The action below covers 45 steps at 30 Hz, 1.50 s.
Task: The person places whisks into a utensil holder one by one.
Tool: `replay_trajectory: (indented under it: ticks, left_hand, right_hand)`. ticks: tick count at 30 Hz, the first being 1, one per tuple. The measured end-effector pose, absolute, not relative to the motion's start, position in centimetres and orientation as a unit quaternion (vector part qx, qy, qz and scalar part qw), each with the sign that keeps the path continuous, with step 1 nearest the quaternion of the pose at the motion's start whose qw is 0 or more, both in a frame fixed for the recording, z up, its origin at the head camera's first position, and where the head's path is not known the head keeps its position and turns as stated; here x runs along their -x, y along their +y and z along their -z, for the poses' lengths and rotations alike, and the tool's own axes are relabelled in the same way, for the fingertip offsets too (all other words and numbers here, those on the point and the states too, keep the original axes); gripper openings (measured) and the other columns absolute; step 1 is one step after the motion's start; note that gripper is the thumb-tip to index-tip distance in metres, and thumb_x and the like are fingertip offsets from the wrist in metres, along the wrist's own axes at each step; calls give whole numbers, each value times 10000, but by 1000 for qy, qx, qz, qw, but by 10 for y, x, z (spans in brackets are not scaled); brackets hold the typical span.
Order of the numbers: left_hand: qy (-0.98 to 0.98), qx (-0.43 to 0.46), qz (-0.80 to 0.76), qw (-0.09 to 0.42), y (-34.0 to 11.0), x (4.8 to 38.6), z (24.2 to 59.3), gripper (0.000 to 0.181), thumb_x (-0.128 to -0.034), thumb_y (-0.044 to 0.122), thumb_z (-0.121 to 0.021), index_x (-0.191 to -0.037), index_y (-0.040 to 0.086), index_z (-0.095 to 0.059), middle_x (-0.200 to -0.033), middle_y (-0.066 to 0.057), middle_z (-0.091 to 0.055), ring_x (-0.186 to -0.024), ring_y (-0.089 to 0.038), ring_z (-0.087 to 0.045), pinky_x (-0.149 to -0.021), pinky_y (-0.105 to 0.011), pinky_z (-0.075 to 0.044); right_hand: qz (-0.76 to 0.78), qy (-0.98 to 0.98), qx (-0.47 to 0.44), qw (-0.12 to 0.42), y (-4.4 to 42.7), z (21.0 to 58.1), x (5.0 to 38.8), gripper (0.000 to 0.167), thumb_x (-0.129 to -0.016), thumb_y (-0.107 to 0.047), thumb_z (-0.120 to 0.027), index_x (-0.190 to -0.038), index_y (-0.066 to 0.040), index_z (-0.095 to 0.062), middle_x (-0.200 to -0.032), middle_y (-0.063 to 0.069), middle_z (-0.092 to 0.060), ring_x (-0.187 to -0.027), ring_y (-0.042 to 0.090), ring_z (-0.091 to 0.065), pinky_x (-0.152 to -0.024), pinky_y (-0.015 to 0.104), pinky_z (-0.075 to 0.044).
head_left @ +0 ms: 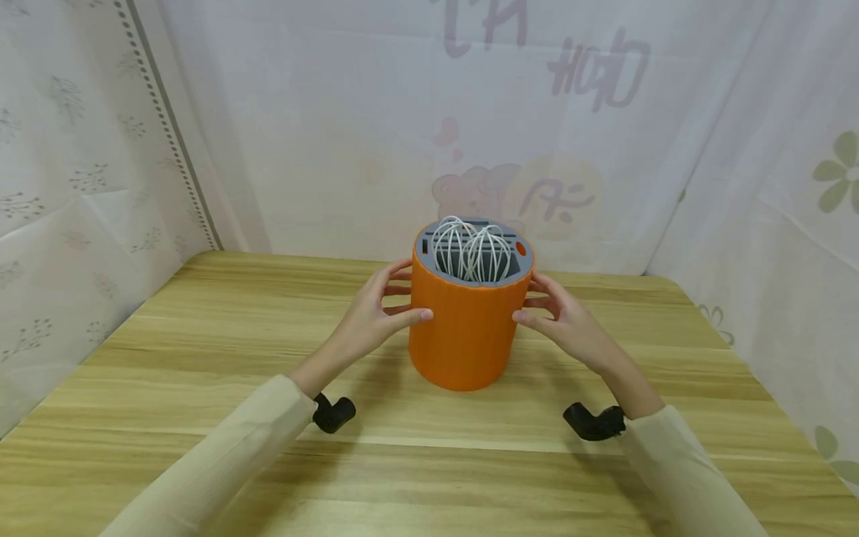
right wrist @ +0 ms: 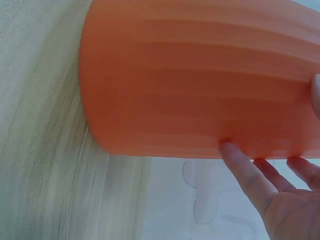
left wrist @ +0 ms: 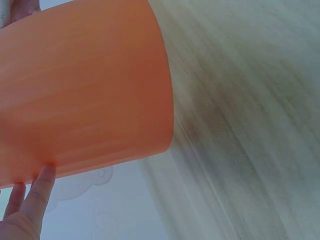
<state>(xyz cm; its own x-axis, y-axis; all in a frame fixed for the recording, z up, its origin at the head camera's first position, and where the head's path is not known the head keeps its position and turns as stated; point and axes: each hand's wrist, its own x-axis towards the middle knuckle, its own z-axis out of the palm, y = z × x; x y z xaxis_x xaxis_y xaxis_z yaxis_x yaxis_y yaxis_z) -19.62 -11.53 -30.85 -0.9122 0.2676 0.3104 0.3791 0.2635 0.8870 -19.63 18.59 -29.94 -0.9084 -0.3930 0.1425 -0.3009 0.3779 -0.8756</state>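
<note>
An orange round utensil holder (head_left: pixel 463 335) with a grey slotted top (head_left: pixel 429 257) stands upright near the middle of the wooden table. White wire whisk heads (head_left: pixel 488 257) poke up out of its front opening. From the left side my left hand (head_left: pixel 376 306) grips the holder, thumb on the front and fingers round the side. My right hand (head_left: pixel 567 321) holds the opposite side in the same way. Fingertips (left wrist: pixel 46 175) touch the orange wall in the left wrist view. The right wrist view shows fingers (right wrist: pixel 247 172) against the holder too. Whatever the whisks have below the top is hidden.
The wooden table (head_left: pixel 201 328) reaches back to a pale printed curtain (head_left: pixel 322 134), which also hangs at both sides. Black curved pieces (head_left: pixel 593 423) sit at both wrists, by the cream sleeves (head_left: pixel 221 455).
</note>
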Motion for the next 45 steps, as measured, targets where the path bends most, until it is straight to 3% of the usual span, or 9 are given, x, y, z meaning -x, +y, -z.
replay_trajectory:
  ticks: [6,19,27,38,45]
  left_hand:
    - [-797,195,570,39,-112,193,298,776,-788,202,-744,-1430,153,-309,-1355,-113,-421,-1187,-297,-506,-952,-437,-478]
    - [-800,194,565,53,-111,213,306,786,-776,252,-749,-1424,169,-311,-1343,-94,-435,-1177,-289,-515,-932,-417,-495]
    - [-797,186,573,46,-109,220,305,792,-780,229,-747,-1428,155,-298,-1353,-108,-422,-1184,-288,-508,-938,-422,-491]
    - [-801,184,567,55,-104,228,303,784,-784,218,-743,-1428,138,-302,-1337,-118,-429,-1163,-293,-516,-898,-399,-516]
    - [-809,184,556,60,-103,232,302,787,-786,220,-741,-1429,128,-297,-1338,-131,-434,-1167,-306,-522,-897,-406,-517]
  right_hand:
    - [513,835,194,45,183,300,197,754,-901,-303,-607,-1494,-171,-161,-1453,91,-330,-1259,310,-442,-994,514,-420]
    - [521,832,189,39,177,302,206,727,-926,-321,-563,-1495,-128,-152,-1446,130,-337,-1249,323,-468,-954,441,-469]
    - [524,833,177,24,171,302,210,712,-937,-314,-543,-1487,-74,-160,-1443,186,-337,-1214,352,-490,-942,466,-469]
    - [496,853,164,18,168,300,213,730,-946,-401,-488,-1498,-107,-112,-1485,179,-291,-1245,340,-468,-957,451,-462]
    - [508,844,170,19,168,300,217,720,-957,-371,-471,-1500,-96,-86,-1498,191,-264,-1279,361,-429,-976,484,-436]
